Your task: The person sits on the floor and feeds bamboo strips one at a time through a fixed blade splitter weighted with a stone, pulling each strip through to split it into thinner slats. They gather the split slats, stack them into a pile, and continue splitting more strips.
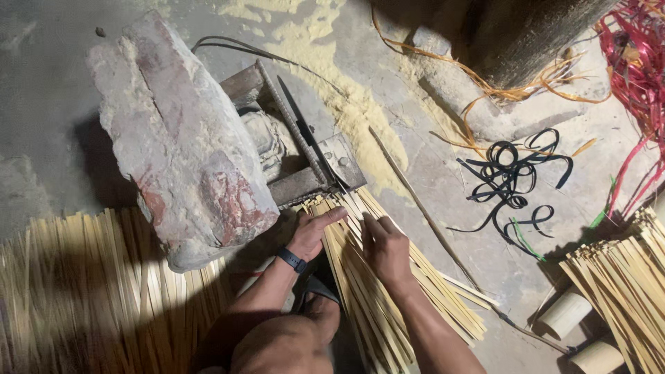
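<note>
My left hand [313, 232], with a dark watch on the wrist, rests palm-down on a fan of thin pale bamboo strips [388, 284], its fingers reaching toward their upper ends. Close beside it, my right hand [385, 248] also lies on the strips with its fingers pointing up at the same ends. The strip ends meet a small metal blade fixture [325, 163] bolted to a dark frame. A heavy reddish stone block [180, 145] sits on that frame at the left. My knee and sandalled foot [315, 291] are below the hands.
A wide pile of split bamboo strips [83, 291] covers the lower left floor. Another bundle [627, 284] and two short bamboo tubes [564, 315] lie at the lower right. Black strap coils [509, 176], orange and red strips, sawdust [346, 90] and a long thin stick [422, 208] lie on the concrete.
</note>
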